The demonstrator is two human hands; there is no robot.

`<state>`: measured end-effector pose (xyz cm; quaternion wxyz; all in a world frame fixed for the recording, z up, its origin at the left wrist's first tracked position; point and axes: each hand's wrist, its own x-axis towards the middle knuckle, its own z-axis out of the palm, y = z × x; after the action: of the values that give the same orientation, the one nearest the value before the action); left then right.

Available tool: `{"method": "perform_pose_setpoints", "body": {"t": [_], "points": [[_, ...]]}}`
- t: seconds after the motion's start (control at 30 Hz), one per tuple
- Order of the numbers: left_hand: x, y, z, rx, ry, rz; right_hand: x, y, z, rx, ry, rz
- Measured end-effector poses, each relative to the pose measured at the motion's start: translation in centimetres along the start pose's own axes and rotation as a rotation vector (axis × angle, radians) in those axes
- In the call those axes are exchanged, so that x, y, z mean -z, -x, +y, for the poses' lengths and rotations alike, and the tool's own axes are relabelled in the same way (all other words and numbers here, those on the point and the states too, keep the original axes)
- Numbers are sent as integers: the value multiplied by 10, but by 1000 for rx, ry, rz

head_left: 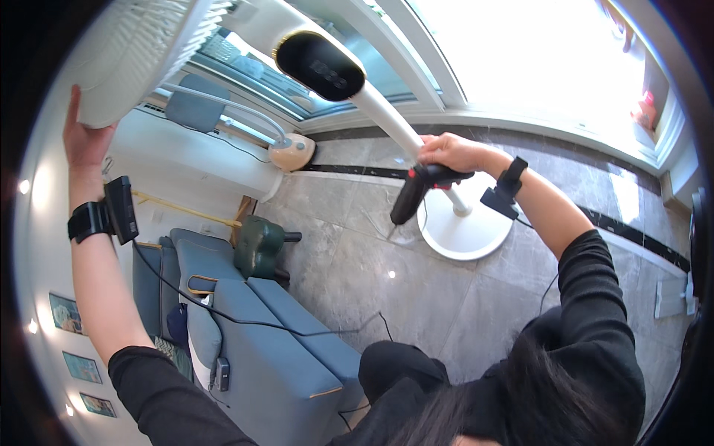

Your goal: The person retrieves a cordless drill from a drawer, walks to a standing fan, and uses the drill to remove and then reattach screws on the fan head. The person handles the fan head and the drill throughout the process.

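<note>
At upper left a white fan head [145, 48] with a slatted guard is held at its lower rim by my left hand [89, 137]. A white pole [390, 123], with a black oval display panel [320, 65], runs diagonally down to a round white base [457, 241]. My right hand [454, 154] is closed on a black power tool with red details [413, 197], held against the pole below the panel. Both wrists wear black strapped devices with cables.
A blue-grey sofa [275, 334] with a dark green object [256, 249] stands lower left on grey floor tiles [342, 215]. A cream appliance [291, 152] sits by the window [535, 59] and wall. Framed pictures hang far left. A cable crosses below my arms.
</note>
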<state>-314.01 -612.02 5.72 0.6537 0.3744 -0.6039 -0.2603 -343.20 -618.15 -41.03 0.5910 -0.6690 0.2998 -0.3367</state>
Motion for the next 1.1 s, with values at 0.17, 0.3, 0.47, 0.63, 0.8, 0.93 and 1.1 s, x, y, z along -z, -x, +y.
{"method": "perform_pose_setpoints", "body": {"t": [0.17,0.3,0.47,0.63,0.8,0.93,1.1], "points": [[7,5,3,5,31,-57,-7,-28,1,195,296,-14],[24,4,9,-29,-60,-91,-23,-42,8,259,358,49],[49,16,20,-44,-126,-110,-31,-34,3,303,325,43],[67,24,28,-44,-91,-122,-30,-6,-19,273,428,-5],[87,30,19,87,33,1,-6,39,-51,168,417,-54],[108,45,-26,192,157,97,19,80,-84,0,519,-42],[129,89,-121,331,363,159,39,123,-94,-226,634,-49]]}}
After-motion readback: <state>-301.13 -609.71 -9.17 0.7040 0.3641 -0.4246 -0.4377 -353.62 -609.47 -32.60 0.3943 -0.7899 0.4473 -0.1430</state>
